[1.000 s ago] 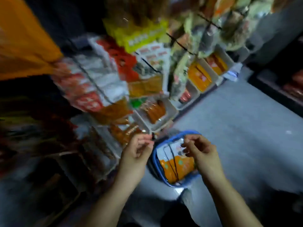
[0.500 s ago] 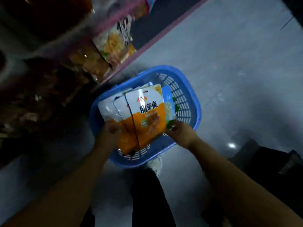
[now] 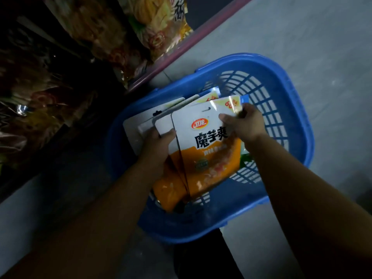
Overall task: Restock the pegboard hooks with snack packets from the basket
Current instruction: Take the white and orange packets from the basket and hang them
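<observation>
A blue plastic basket (image 3: 289,101) stands on the grey floor and holds a stack of white-and-orange snack packets (image 3: 203,150). My left hand (image 3: 159,150) grips the left side of the stack, thumb on top of the white upper part. My right hand (image 3: 244,123) pinches the top right corner of the uppermost packet, beside a glossy packet (image 3: 227,102) with red print. More packets lie fanned out underneath, mostly hidden. No pegboard hooks are in view.
A dim shelf unit (image 3: 60,87) with bagged snacks (image 3: 157,31) fills the left side, edged by a purple base rail (image 3: 181,49). Grey floor (image 3: 302,37) spreads to the right of the basket. My dark trouser leg (image 3: 201,258) stands just below the basket.
The view dropped from the pegboard to the basket. Both hands went down into it and took hold of the packets; my right hand moved from the stack's lower edge to its top corner.
</observation>
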